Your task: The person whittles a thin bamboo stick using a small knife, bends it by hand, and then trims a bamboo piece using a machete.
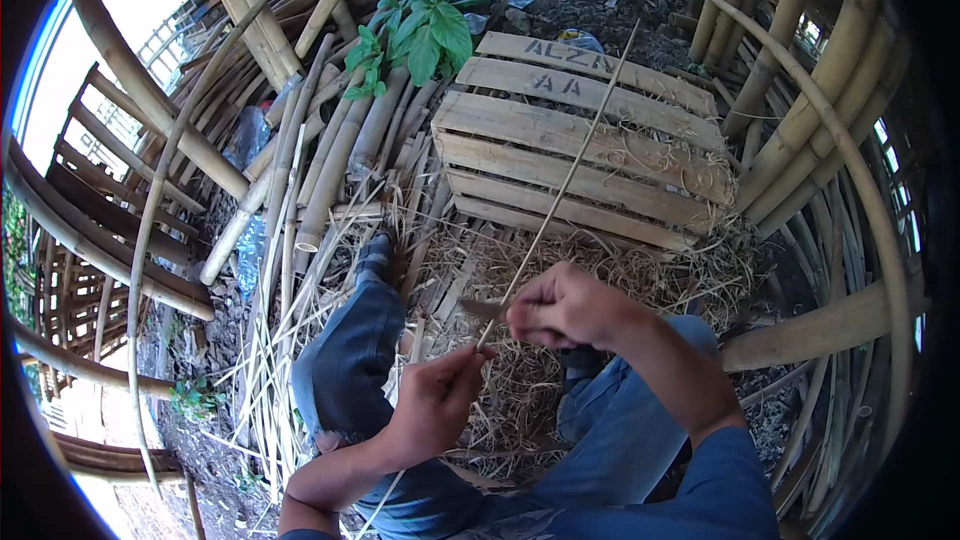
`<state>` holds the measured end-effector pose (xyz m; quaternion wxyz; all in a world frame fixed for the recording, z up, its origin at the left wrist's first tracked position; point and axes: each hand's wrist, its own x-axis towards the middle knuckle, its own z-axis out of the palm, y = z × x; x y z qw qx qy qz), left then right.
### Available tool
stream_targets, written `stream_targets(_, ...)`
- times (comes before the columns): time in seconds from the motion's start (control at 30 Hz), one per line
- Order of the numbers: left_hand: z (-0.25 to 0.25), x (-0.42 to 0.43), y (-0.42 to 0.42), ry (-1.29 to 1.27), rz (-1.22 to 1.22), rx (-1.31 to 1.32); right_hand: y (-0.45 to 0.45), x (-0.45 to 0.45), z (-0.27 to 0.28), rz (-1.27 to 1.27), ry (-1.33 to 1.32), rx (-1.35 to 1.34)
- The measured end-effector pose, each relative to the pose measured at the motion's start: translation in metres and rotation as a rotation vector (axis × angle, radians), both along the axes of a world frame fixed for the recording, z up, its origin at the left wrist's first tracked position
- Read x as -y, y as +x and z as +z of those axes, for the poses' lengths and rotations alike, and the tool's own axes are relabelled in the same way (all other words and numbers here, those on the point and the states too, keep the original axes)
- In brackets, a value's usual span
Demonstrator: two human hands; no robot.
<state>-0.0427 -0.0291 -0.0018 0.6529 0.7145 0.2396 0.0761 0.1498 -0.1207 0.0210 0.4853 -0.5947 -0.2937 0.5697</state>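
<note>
A long thin bamboo strip (570,185) slants from between my hands up across the wooden crate. My left hand (437,402) is closed around its lower end, fingers pinched together. Just above and to the right, my right hand (565,308) is closed on the handle of a knife, the handle itself hidden in the fingers. The knife blade (482,309) points left and lies across the strip, a little above my left fingertips. A pale thin strip also shows below my left wrist.
A slatted wooden crate (590,140) lies ahead among shavings (510,410). Bamboo poles (340,160) and a leafy plant (425,35) stand at the left. Split strips (265,370) lie beside my left leg. A thick pole (830,325) juts in from the right.
</note>
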Motion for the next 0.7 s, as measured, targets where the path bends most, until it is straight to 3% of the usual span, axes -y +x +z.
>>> stream_targets(0.07,-0.001,-0.001,-0.001,0.005,0.007,0.007,-0.006,-0.002,-0.001,0.122,-0.033,-0.032)
stream_targets(0.17,-0.001,-0.001,-0.004,-0.062,0.044,0.039,0.016,0.000,-0.005,-0.094,0.008,-0.049)
stream_targets(0.27,-0.001,0.000,-0.005,-0.082,0.046,0.040,0.022,0.001,-0.008,-0.141,0.085,-0.088)
stream_targets(0.33,-0.004,-0.001,-0.006,-0.097,0.033,0.052,0.004,-0.003,0.004,-0.075,0.021,0.040)
stream_targets(0.4,-0.002,0.000,-0.005,-0.091,0.038,0.053,-0.006,-0.004,0.003,0.073,-0.043,-0.088)
stream_targets(0.6,0.003,0.001,-0.007,-0.075,0.011,0.024,0.023,0.000,-0.006,-0.103,0.056,-0.164)
stream_targets(0.7,0.001,0.001,-0.004,-0.064,0.014,0.038,-0.002,-0.004,-0.006,0.181,-0.036,-0.109)
